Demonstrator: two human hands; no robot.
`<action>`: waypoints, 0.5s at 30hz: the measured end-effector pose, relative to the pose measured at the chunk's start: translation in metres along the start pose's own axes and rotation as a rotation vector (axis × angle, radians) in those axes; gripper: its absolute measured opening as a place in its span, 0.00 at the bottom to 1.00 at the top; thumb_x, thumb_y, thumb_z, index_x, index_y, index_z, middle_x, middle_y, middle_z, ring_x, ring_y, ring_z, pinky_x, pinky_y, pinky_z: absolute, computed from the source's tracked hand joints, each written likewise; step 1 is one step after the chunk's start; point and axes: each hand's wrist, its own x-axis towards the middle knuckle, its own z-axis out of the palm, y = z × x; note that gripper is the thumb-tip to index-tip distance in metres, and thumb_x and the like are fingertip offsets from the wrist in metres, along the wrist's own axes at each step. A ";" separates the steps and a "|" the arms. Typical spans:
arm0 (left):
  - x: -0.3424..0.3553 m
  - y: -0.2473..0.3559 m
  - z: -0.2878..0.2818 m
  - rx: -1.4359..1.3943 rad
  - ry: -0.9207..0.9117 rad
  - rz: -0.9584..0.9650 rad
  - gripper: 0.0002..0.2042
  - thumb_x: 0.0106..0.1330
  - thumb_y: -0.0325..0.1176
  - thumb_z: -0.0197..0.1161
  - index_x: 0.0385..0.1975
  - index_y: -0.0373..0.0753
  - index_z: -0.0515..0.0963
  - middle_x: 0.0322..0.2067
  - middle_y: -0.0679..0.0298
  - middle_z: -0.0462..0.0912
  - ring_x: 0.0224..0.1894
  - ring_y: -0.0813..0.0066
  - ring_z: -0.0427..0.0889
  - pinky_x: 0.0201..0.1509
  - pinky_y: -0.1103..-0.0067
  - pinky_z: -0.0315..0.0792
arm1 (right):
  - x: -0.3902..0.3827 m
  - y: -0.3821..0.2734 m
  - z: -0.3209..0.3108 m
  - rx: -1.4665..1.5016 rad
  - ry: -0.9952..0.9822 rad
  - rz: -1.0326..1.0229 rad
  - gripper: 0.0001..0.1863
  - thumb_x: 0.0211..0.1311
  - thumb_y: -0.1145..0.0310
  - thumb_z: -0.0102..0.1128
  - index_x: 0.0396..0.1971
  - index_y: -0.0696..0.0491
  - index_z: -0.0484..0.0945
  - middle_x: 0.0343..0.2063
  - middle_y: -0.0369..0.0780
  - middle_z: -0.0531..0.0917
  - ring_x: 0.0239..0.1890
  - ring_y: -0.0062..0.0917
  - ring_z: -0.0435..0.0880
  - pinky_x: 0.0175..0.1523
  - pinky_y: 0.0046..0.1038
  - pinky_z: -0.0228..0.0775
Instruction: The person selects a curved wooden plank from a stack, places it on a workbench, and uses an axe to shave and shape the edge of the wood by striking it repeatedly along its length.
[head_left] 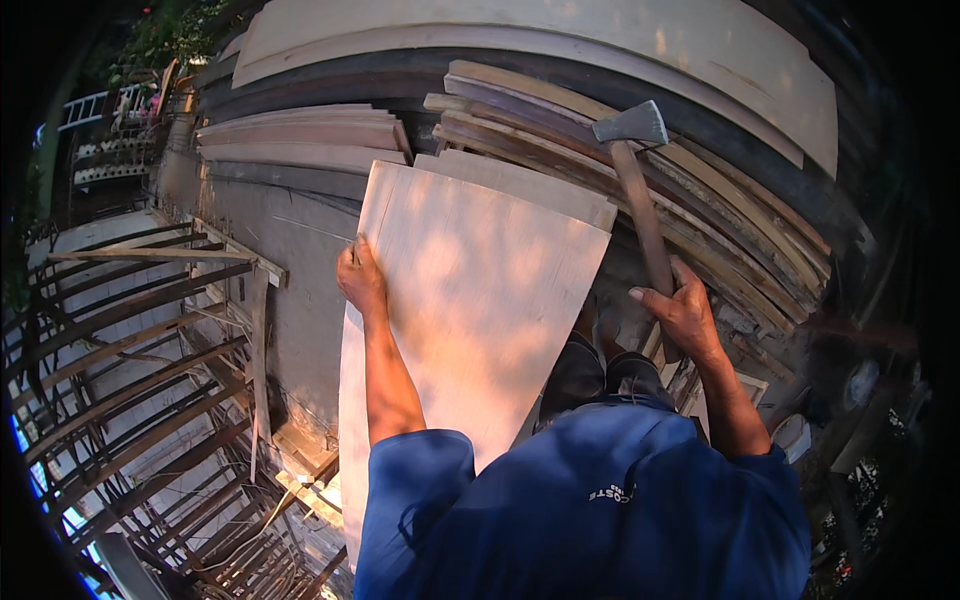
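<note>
A wide pale wooden board [470,300] fills the middle of the view, tilted and dappled with sunlight. My left hand [363,277] is closed on its left edge, near the far end. In my right hand [684,312] is a hatchet, gripped low on its wooden handle [645,215]. Its grey metal head [632,124] points away from me, to the right of the board's far corner and apart from it. Part of the handle's lower end is hidden by my palm and fingers. My legs show partly between the board and the hatchet.
Beyond the board lie stacked timber planks [560,130], with a shorter stack [300,135] at the far left. Large pale sheets [520,25] lean at the back. On the left stands a wooden slatted framework [140,340]. A second board's edge [530,180] shows behind mine.
</note>
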 end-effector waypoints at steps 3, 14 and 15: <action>0.002 -0.008 0.006 0.024 -0.002 0.012 0.23 0.74 0.48 0.58 0.44 0.30 0.85 0.41 0.47 0.86 0.45 0.48 0.83 0.52 0.62 0.74 | 0.017 -0.010 0.002 -0.085 -0.021 -0.101 0.22 0.57 0.66 0.76 0.46 0.60 0.77 0.29 0.34 0.78 0.31 0.15 0.74 0.34 0.21 0.66; 0.042 0.043 0.024 -0.077 -0.135 -0.037 0.18 0.75 0.45 0.62 0.44 0.33 0.86 0.40 0.53 0.87 0.44 0.56 0.85 0.51 0.66 0.76 | 0.059 -0.022 0.044 0.149 -0.010 0.066 0.21 0.64 0.68 0.73 0.51 0.58 0.74 0.37 0.33 0.78 0.42 0.15 0.77 0.47 0.21 0.72; 0.042 0.044 0.025 -0.074 -0.137 -0.041 0.18 0.75 0.45 0.62 0.44 0.33 0.86 0.40 0.53 0.87 0.44 0.56 0.85 0.51 0.66 0.76 | 0.060 -0.019 0.046 0.148 -0.013 0.070 0.21 0.64 0.68 0.73 0.51 0.58 0.74 0.37 0.33 0.78 0.42 0.15 0.77 0.47 0.21 0.72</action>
